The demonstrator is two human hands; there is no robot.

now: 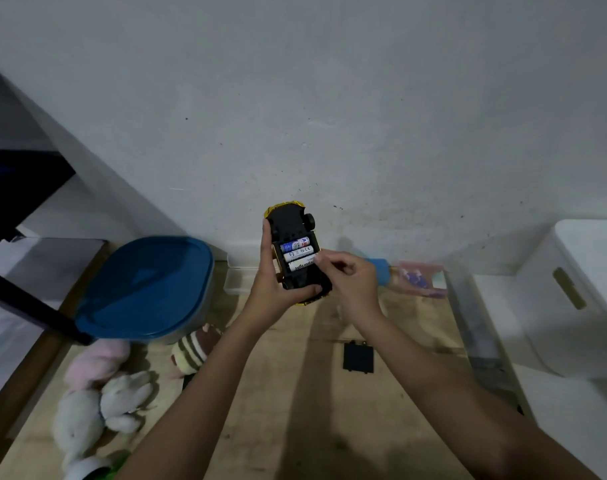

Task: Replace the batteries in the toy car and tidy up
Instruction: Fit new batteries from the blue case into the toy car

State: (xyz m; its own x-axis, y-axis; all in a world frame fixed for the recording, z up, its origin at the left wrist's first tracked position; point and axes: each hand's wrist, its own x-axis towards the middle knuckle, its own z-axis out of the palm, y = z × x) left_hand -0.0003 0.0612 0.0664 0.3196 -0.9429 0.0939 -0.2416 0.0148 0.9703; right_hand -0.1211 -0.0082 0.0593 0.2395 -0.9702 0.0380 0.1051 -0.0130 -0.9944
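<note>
Seemingly mid-swap: the toy car [295, 233] is being gripped by the left hand [271, 292], its nearest battery [300, 264] pinched by the right hand [350, 278]; careful levering is probably needed.

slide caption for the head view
Left hand holds upturned toy car; right hand pinches a battery in its open compartment.

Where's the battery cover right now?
In the head view, the black battery cover lies on the wooden surface below the held toy car, just inside the right forearm.
</note>
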